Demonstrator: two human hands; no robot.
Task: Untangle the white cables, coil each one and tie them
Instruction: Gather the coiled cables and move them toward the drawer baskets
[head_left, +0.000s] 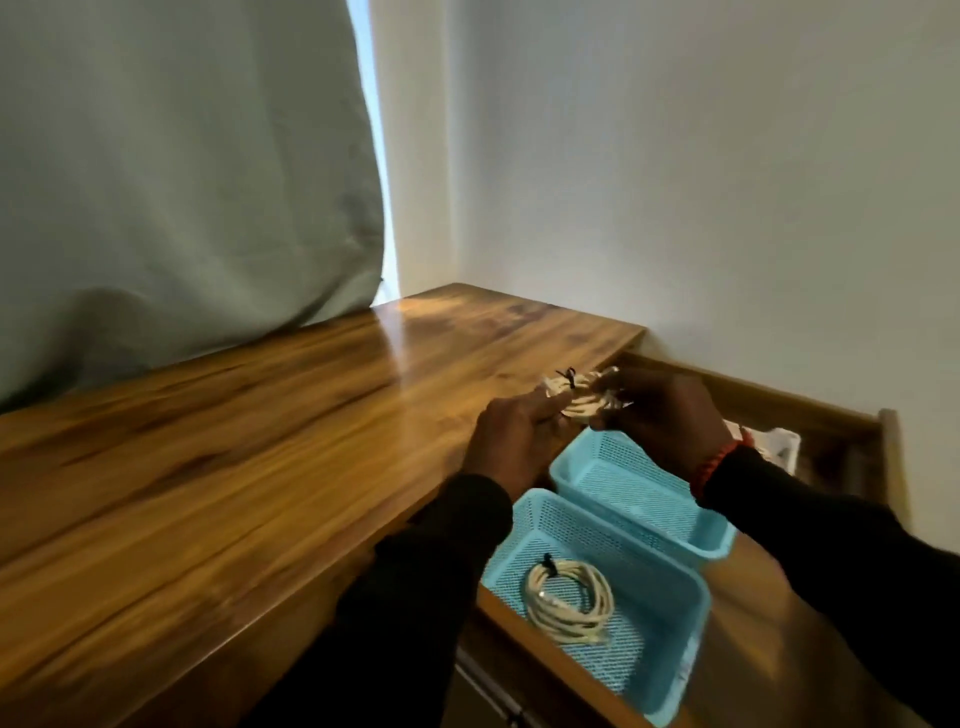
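Hands met over the open drawer (810, 415), and between them I held a small coil of white cable (579, 397), bound at its top by a black tie (570, 378). My left hand (511, 441) lay on the near-left side of that coil, its fingers stretched forward and pressed against the loops, the thumb side blurred so I could not tell how far it wrapped. My right hand (667, 415) curled round the coil's other side, fingers pinching the loops from the right, with a red beaded bracelet (714, 465) at its wrist and a dark sleeve (831, 545) behind it. Just below my right hand sat a light blue mesh basket (597, 475), and nearer to me, under my forearms, a second blue mesh basket (670, 623) held another coiled white cable (569, 603), lying flat on its floor and also bound with a black tie (548, 564). Both baskets stood side by side inside the drawer, touching or nearly so. Something white (779, 449) lay in the drawer beyond my right wrist, too hidden to make out. To the left of my left hand stretched the wooden desktop (234, 441), with a pale curtain (171, 171) resting on its far edge and a plain wall (675, 182) beyond my hands.
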